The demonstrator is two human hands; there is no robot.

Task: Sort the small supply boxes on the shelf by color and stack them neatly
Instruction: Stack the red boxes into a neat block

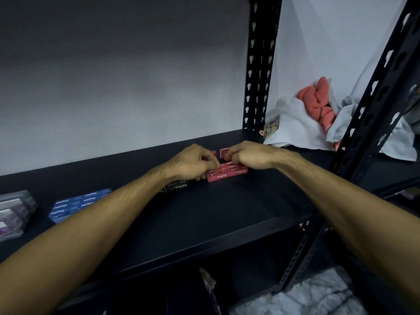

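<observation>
Both hands meet over a cluster of red staple boxes point(227, 172) toward the back of the shelf board point(204, 214), nearer its right end than its left. Left hand point(193, 161) has its fingers curled down, the tips pinching the top of the near left red box. Right hand point(244, 154) is curled too, fingertips gripping the red boxes on the far right side of the cluster. Two red boxes lie side by side at the front, touching, their "Staples" print facing the camera; more red ones sit behind them, partly hidden under the hands, so their count cannot be told.

From largest down: the dark shelf board spans the view, held by perforated black uprights point(258, 64) at its back right corner and at its front right. Beyond the right end lies a heap of white cloth point(293, 130) with a coral-pink cloth point(318, 101) bundled on it. Near the left end, close to the front edge, blue staple boxes point(77, 204) lie in a flat row, touching each other. At the far left edge stand clear plastic cases point(13, 212) with purple contents. Black staple boxes point(176, 187) sit just left of the red cluster, partly hidden under the left forearm.
</observation>
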